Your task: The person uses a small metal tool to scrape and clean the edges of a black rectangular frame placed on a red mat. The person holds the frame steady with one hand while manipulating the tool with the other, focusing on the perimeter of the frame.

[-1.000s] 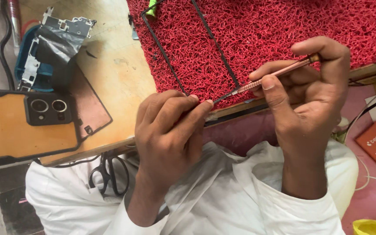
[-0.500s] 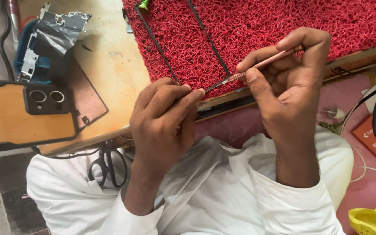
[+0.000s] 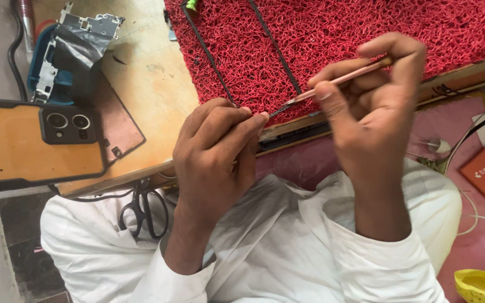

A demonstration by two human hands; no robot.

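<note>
right hand [image 3: 374, 106], centre-right: fingers pinched on copper tweezers [image 3: 338, 81], tip slanting down-left | left hand [image 3: 214, 151], centre: fingertips closed at tweezer tip, held item too small to tell | both over red mat [image 3: 366, 33] lower edge and bench lip | phone [image 3: 35, 143] far left, well apart

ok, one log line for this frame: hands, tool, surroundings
left hand: pinching something small, hidden | right hand: holds tweezers, tip at left fingertips | phone, red mat, scissors nearby
</note>
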